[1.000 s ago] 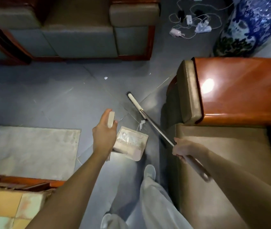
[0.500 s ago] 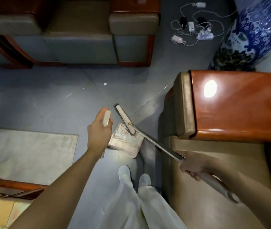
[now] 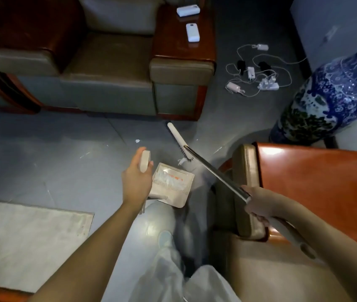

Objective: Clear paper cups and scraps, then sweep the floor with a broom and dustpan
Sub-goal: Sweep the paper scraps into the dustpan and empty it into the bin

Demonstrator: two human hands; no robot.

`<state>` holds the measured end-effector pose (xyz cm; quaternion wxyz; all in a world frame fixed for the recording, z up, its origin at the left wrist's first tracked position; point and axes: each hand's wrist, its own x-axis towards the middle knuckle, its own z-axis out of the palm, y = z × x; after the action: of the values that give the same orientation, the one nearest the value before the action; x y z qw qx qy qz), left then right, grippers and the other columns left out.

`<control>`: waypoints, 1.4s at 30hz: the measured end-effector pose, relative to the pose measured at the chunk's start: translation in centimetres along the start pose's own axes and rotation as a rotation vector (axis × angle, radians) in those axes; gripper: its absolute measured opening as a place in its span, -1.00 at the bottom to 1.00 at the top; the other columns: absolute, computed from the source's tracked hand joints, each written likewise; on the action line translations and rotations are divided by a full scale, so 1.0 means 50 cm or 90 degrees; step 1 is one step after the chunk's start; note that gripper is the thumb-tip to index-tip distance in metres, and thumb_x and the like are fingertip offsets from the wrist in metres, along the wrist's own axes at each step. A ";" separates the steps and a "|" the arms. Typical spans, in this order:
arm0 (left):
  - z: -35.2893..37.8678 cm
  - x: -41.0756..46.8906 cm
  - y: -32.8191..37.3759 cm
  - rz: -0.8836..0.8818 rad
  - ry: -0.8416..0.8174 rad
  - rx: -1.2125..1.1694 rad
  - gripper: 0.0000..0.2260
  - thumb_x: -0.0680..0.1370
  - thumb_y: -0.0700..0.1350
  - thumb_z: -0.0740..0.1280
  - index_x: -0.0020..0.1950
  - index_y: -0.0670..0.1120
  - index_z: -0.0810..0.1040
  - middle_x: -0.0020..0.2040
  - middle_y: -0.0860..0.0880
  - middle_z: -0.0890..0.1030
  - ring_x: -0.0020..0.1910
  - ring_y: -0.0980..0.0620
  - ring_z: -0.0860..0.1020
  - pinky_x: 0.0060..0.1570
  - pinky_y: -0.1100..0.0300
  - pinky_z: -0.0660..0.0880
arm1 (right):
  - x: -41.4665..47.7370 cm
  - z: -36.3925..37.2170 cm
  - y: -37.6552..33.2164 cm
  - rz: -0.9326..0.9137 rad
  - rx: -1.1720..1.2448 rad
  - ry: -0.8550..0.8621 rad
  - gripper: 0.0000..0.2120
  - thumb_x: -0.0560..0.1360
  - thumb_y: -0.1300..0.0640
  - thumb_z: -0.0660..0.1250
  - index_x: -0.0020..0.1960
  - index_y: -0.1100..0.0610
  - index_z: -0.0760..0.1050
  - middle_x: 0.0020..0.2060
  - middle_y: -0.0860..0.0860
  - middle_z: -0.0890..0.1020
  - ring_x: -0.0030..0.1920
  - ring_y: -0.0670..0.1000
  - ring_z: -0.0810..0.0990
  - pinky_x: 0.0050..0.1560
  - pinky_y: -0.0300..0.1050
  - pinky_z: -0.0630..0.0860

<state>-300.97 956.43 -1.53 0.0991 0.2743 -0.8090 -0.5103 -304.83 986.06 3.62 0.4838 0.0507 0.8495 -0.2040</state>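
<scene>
Scrap (image 3: 180, 161) of what may be paper lies just past the open mouth of the dustpan (image 3: 173, 186), beside the near end of the broom head (image 3: 178, 140). The head's long side runs up and left. The right hand (image 3: 258, 203) is curled round the broom pole (image 3: 216, 173). The left hand (image 3: 137, 177) is curled round the dustpan handle (image 3: 144, 161).

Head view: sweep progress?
Done: scraps lie in the dustpan. In hand: left hand grips its handle, right hand the broom. Left: a white scrap by the pan's mouth, another farther out. No cups visible.
</scene>
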 end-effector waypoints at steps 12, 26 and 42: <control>0.118 0.260 0.062 -0.064 -0.024 0.034 -0.69 0.61 -0.01 0.26 0.14 0.42 0.30 -0.19 0.09 0.50 -0.30 0.04 0.53 -0.54 0.40 0.42 | 0.263 -0.245 -0.130 0.040 -0.207 0.097 -0.54 0.53 0.23 0.22 0.41 0.06 0.30 -0.26 0.05 0.56 -0.43 -0.06 0.56 -0.62 -0.34 0.34; 0.251 0.441 0.112 -0.085 0.009 0.158 -0.65 0.61 0.04 0.25 0.27 0.38 0.21 -0.10 0.08 0.52 -0.28 0.23 0.47 -0.18 0.25 0.44 | 0.452 -0.372 -0.194 0.086 -0.200 -0.159 -0.51 0.55 0.21 0.20 0.43 -0.05 0.22 -0.25 0.08 0.55 -0.49 -0.08 0.48 -0.56 -0.30 0.38; 0.017 0.423 0.045 -0.167 0.170 0.115 -0.62 0.60 0.04 0.25 0.41 0.19 0.32 -0.08 0.02 0.58 -0.34 0.04 0.56 -0.24 0.22 0.58 | 0.364 -0.389 -0.431 -0.039 -0.220 -0.203 -0.25 0.52 0.29 0.23 0.56 -0.11 -0.02 -0.40 0.05 0.51 -0.54 -0.11 0.37 -0.55 -0.27 0.35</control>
<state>-319.65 946.30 -2.47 0.1134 0.4503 -0.7886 -0.4031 -336.12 972.10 3.42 0.6069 -0.0916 0.7858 -0.0759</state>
